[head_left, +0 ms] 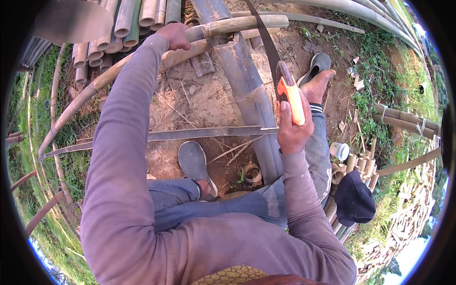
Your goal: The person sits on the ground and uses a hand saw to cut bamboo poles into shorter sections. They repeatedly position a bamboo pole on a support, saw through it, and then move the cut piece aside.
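While gripping an orange-handled saw (290,91) at two o'clock in the right hand (295,127), clamps a bamboo pole (237,25) at eleven with the left hand (173,37), outdoors over littered soil (204,107), near grass (71,173) at nine.

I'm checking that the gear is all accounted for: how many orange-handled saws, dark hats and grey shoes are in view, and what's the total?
Orange-handled saw: 1
Dark hat: 1
Grey shoes: 2
Total: 4
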Demonstrator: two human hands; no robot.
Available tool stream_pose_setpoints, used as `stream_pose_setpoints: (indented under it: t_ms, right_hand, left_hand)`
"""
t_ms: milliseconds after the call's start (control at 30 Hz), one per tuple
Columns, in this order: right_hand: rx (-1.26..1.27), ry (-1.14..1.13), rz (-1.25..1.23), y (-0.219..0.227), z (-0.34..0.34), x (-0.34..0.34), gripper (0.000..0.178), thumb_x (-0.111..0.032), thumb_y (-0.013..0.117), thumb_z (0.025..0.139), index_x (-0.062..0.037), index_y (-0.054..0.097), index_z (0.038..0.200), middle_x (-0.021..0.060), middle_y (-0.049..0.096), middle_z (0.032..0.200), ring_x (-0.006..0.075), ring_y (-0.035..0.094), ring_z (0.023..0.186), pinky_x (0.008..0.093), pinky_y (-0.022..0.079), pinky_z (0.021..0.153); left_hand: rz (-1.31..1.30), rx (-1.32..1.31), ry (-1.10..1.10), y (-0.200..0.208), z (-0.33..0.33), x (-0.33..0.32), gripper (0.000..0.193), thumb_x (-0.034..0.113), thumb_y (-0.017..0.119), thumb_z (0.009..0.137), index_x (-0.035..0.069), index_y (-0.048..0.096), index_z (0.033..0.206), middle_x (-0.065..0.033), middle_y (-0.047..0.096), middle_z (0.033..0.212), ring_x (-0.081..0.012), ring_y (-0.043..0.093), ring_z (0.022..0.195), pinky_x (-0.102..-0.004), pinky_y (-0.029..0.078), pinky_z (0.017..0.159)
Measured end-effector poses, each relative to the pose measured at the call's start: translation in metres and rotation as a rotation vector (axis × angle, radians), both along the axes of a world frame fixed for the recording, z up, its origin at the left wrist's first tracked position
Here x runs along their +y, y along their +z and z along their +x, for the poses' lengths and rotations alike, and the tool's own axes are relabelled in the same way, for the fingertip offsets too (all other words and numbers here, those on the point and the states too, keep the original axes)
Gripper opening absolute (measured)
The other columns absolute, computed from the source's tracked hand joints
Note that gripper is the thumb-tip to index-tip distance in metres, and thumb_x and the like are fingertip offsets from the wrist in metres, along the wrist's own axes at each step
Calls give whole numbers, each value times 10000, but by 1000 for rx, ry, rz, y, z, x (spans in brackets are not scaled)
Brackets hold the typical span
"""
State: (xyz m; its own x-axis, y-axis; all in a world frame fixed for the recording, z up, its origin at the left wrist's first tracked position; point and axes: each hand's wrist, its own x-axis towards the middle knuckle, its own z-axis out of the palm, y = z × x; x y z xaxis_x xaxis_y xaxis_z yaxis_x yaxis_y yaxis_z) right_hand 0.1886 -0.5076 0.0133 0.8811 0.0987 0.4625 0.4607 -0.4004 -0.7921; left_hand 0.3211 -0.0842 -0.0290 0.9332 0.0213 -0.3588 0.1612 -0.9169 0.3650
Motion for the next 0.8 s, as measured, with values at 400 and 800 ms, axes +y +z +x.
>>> stream_pose_setpoints:
  t_ms: [400, 800]
  right_hand:
    - [-27, -40, 5, 15, 95, 62, 385, -143, 770, 956, 10, 680, 1297, 193, 766, 1120, 279, 776, 994, 374, 593, 865]
    - [111, -1, 101, -8, 121, 61, 378, -117, 763, 986, 49, 675, 1314, 72, 757, 1053, 83, 670, 903, 255, 558, 786]
  left_hand:
    - [2, 6, -62, 16, 5, -12, 465, 270, 787, 690, 26, 741, 1083, -193, 772, 953, -332, 746, 894, -415, 575, 830]
    - [-102, 91, 3, 12, 8, -14, 456, 186, 752, 693, -12, 699, 1101, -107, 709, 843, -210, 659, 672, -359, 554, 641]
